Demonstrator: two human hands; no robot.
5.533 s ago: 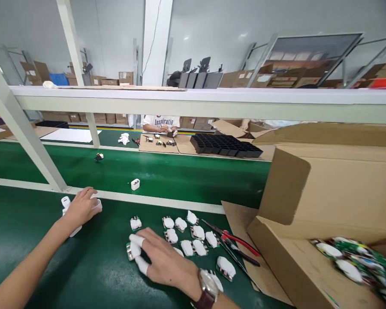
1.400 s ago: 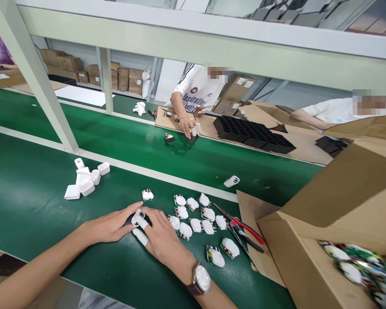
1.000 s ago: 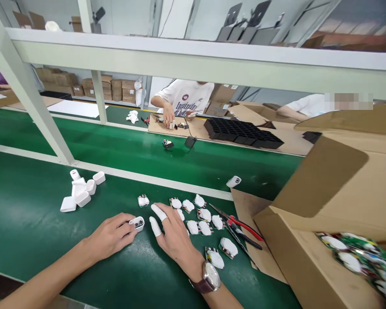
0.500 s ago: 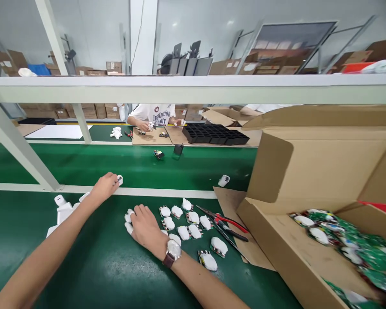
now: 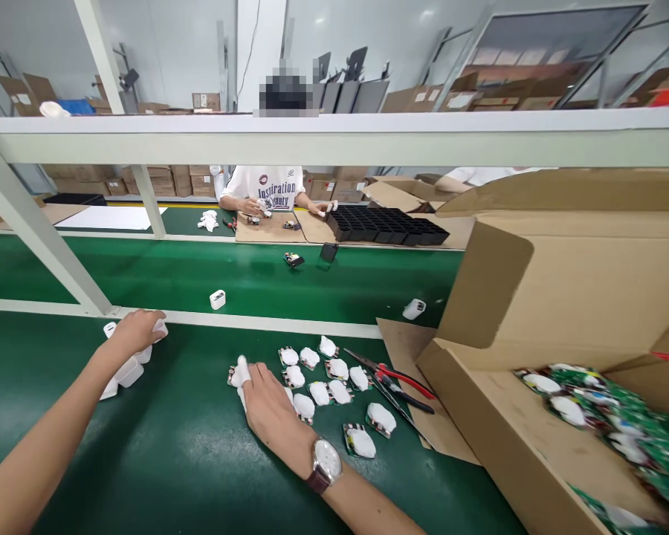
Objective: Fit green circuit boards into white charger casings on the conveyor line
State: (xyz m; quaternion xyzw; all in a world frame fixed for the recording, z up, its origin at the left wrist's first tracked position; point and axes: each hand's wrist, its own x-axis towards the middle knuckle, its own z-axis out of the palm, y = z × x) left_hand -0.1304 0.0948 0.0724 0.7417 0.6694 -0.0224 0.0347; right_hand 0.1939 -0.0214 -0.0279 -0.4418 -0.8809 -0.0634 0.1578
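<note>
Left hand (image 5: 135,332) reaches out to the pile of white plastic shells (image 5: 123,365) at the far left of the green desk (image 5: 161,453), fingers curled down over the topmost shells and touching them; whether one is actually gripped cannot be told. Right hand (image 5: 273,412), with a watch (image 5: 324,464) at the wrist and white finger cots (image 5: 242,369) on two fingers, lies palm down and loosely spread, fingertips on the leftmost circuit board (image 5: 233,374) of the group of small white-topped boards (image 5: 328,379) laid out in rows just to its right; nothing is lifted. Red-handled pliers (image 5: 393,383) lie just beside the boards, partly on a cardboard flap. An open cardboard box (image 5: 557,312) at the right holds a heap of green boards (image 5: 607,416). Beyond the white rail, one white shell (image 5: 217,299) and another (image 5: 414,308) lie on the conveyor belt (image 5: 267,279). Across the belt, a person in a white shirt (image 5: 270,187) works beside black trays (image 5: 387,227)
</note>
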